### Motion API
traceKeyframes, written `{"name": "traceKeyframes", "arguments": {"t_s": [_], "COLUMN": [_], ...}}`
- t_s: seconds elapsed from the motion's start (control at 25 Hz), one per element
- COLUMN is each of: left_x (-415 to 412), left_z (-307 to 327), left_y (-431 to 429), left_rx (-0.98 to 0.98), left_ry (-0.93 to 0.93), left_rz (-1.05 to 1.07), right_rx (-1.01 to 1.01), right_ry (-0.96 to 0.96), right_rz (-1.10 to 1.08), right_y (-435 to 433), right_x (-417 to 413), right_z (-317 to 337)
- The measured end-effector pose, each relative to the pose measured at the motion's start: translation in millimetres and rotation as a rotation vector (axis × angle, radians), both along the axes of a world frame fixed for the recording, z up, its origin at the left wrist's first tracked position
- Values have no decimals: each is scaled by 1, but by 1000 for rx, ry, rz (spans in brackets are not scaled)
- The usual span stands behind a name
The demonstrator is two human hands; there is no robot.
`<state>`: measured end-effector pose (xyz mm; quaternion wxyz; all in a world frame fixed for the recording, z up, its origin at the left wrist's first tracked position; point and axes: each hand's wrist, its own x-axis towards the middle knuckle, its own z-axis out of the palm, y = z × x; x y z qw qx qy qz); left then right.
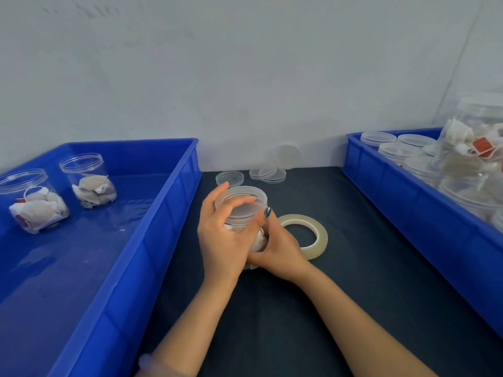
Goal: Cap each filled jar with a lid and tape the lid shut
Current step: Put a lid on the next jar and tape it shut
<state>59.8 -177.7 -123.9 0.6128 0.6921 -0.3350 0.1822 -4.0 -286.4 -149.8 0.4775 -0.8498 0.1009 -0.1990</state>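
A clear plastic jar (258, 242) holding tea bags stands on the dark mat at the centre, with a clear lid (242, 198) on its mouth. My left hand (223, 238) curls round the lid and the jar's upper part from the left. My right hand (277, 248) grips the jar's lower body from the right, thumb up against the lid's edge. A roll of clear tape (313, 242) lies flat on the mat just right of the jar, touching neither hand.
A blue crate (152, 227) on the left holds two open jars of tea bags (92, 183) (32, 202). Loose clear lids (268, 174) lie near the wall. A blue crate (408, 197) on the right holds lids and filled jars (468, 164).
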Motion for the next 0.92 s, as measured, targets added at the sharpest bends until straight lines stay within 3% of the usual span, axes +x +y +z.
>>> {"name": "traceKeyframes", "arguments": {"t_s": [0.24,0.48,0.6,0.72,0.84,0.92], "left_x": [5,14,15,16,19,18], "left_z": [3,11,14,12,9,8], "left_y": [6,17,19,23,22,17], "left_rx": [60,-2,-112,-222,-273,-257], "left_ry": [45,294,485,691,824,796], "left_rz": [-71,-415,-516,-624,-911,-811], "right_rx": [11,160,295,559,815,791], "right_ry": [-5,20,44,82,25,-31], "right_rz": [-33,159,304,446,557,518], "right_y": [1,-6,-6,-4,-1,-3], "right_x": [-2,-13,-15,-19,-23,-22], "right_z": [0,15,23,28,31,35]}}
